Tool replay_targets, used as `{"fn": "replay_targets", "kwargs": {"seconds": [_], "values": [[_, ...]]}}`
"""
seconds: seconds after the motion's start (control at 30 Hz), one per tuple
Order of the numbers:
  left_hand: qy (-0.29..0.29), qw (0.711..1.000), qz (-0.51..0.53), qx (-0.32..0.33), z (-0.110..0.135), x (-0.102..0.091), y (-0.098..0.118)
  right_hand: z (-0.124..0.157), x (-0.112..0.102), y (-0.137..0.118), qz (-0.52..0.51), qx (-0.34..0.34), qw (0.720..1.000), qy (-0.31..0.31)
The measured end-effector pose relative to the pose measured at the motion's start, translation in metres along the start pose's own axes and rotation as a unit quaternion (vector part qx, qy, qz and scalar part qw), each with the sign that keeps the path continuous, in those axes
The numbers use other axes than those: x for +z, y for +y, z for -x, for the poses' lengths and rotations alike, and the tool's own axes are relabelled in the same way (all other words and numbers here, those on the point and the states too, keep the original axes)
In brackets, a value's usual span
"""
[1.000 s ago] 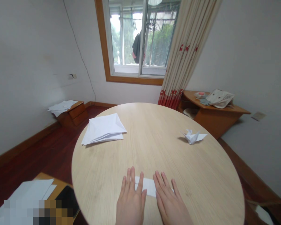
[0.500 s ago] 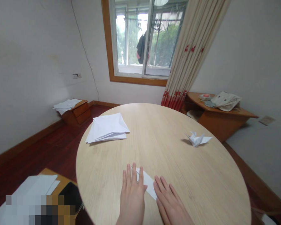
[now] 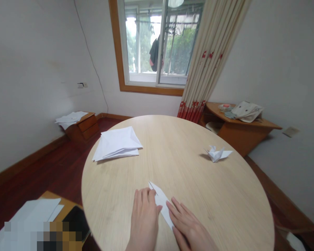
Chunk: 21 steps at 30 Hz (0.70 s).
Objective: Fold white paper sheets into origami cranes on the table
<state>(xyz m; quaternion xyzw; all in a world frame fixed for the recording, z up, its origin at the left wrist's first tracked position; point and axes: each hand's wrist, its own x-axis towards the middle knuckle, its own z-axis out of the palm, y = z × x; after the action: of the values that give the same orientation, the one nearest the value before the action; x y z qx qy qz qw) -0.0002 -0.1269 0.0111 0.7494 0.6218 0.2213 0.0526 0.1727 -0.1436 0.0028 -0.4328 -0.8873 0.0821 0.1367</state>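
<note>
A narrow folded sheet of white paper [image 3: 162, 202] lies slantwise on the table, its pointed tip toward the window. My left hand [image 3: 144, 216] is at its left edge, fingers bent and close together, with the thumb on the paper; the fingertips pinch that edge. Along the right edge rests my right hand [image 3: 188, 223], its fingers stretched out flat and touching the paper, holding nothing. Part of the paper is covered by both hands. A folded white paper crane [image 3: 215, 154] stands farther off to the right on the table.
The round pale wooden table [image 3: 172, 139] bears a stack of white paper [image 3: 120, 141] at its far left. Below left, a wooden stool [image 3: 48, 197] holds more sheets and a dark device [image 3: 75, 219]. A corner desk [image 3: 240, 132] stands beyond the table at the right.
My left hand's fingers have gone from spread flat to bent together and drawn back, uncovering the paper's tip. My right hand has shifted slightly onto the paper. The view has turned slightly right.
</note>
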Motion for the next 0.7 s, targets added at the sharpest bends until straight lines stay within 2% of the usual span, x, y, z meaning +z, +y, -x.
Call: {"fn": "replay_targets", "kwargs": {"seconds": [0.1, 0.2, 0.3, 0.4, 0.5, 0.7], "values": [[-0.046, 0.998, 0.041, 0.021, 0.000, -0.004, 0.002, -0.001, 0.005, 0.000, -0.009, -0.002, 1.000, 0.025], [-0.069, 0.992, 0.087, 0.066, 0.001, -0.006, -0.001, 0.001, 0.018, 0.002, -0.011, -0.013, 0.997, 0.078], [-0.061, 0.986, 0.117, 0.105, 0.006, -0.005, -0.008, 0.005, 0.030, 0.003, 0.010, -0.035, 0.992, 0.117], [-0.046, 0.987, 0.099, 0.121, 0.011, -0.003, -0.013, 0.007, 0.032, 0.004, 0.018, -0.052, 0.989, 0.134], [-0.073, 0.984, 0.101, 0.126, 0.015, -0.005, -0.015, 0.009, 0.023, 0.004, 0.007, -0.060, 0.991, 0.123], [-0.140, 0.973, 0.146, 0.113, 0.014, -0.014, -0.015, 0.009, 0.000, 0.007, -0.037, -0.060, 0.996, 0.048]]}}
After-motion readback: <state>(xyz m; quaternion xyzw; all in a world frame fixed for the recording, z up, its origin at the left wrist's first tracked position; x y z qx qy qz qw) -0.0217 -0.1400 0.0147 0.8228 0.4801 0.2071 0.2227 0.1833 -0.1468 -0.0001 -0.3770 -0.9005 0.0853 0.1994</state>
